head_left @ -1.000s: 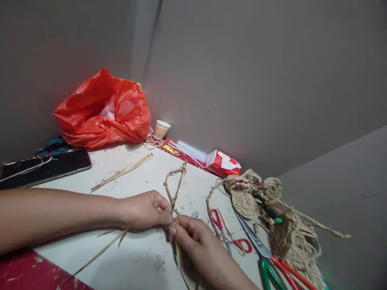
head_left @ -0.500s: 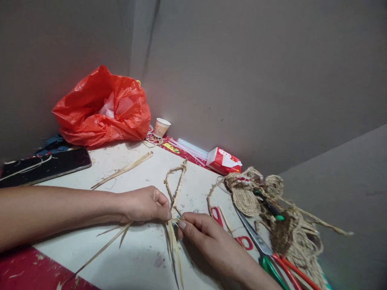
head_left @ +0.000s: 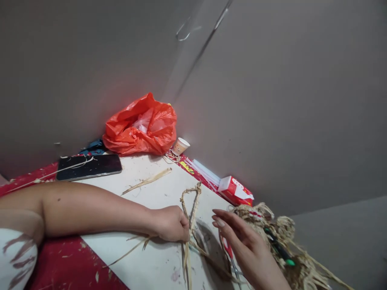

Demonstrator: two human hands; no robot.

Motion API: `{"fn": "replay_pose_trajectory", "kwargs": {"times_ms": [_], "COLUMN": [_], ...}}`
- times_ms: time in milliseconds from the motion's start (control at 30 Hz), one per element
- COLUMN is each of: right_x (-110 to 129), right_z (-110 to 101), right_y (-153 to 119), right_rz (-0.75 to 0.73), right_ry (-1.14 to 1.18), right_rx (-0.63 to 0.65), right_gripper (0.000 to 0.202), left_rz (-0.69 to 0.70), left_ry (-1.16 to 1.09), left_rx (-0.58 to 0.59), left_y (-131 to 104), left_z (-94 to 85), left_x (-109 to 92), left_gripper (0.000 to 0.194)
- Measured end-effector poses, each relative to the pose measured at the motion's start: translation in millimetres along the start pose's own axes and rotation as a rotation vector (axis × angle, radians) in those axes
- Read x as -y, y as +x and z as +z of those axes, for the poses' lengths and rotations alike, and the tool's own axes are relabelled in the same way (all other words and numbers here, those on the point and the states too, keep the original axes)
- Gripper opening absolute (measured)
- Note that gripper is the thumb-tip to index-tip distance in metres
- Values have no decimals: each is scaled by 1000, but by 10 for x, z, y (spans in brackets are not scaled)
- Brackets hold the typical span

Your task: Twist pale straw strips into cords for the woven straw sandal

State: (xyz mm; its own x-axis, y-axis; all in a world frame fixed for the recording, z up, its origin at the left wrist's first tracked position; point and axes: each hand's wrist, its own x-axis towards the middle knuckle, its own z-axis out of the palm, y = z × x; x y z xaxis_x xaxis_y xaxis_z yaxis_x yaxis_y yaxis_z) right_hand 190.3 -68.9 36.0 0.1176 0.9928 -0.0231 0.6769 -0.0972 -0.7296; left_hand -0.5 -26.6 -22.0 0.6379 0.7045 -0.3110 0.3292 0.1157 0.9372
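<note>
My left hand (head_left: 173, 223) is closed in a pinch on a braided straw cord (head_left: 196, 201), just below a narrow loop that the cord makes on the white board. Loose straw strands (head_left: 187, 264) hang down from the pinch, and one longer strand slants off to the lower right. My right hand (head_left: 244, 241) is held above the board to the right, thumb and fingers apart, with nothing visible in it. Beside and partly behind that hand are red-handled scissors (head_left: 227, 247).
Piled braided cord (head_left: 286, 228) lies at the right with a green-tipped tool (head_left: 279, 250). Further back are a tissue pack (head_left: 234, 191), a paper cup (head_left: 180, 146) and a red plastic bag (head_left: 139, 129). A phone (head_left: 90, 167) and a dry straw piece (head_left: 148, 180) lie left.
My right hand has let go of the strands and moved up and right, its fingers parting. My left hand keeps its pinch on the cord. The camera view has shifted and tilted.
</note>
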Motion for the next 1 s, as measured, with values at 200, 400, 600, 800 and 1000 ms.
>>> {"fn": "replay_pose_trajectory", "kwargs": {"times_ms": [200, 400, 600, 800, 1000], "right_x": [523, 561, 639, 711, 610], "right_z": [267, 917, 1302, 684, -184], "right_y": [408, 1287, 1582, 1261, 300], "right_rz": [-82, 102, 94, -12, -26], "right_ry": [-229, -234, -59, 337, 568], "right_rx": [129, 141, 217, 116, 72], "right_gripper": [17, 27, 31, 24, 31], "left_rz": [73, 86, 73, 77, 149], "left_ry": [32, 35, 47, -14, -37], "left_rx": [-22, -29, -85, -93, -68], "left_y": [22, 14, 84, 128, 57], "left_z": [24, 22, 70, 94, 9], "left_x": [69, 76, 149, 183, 153], "left_gripper": [8, 12, 17, 15, 12]}}
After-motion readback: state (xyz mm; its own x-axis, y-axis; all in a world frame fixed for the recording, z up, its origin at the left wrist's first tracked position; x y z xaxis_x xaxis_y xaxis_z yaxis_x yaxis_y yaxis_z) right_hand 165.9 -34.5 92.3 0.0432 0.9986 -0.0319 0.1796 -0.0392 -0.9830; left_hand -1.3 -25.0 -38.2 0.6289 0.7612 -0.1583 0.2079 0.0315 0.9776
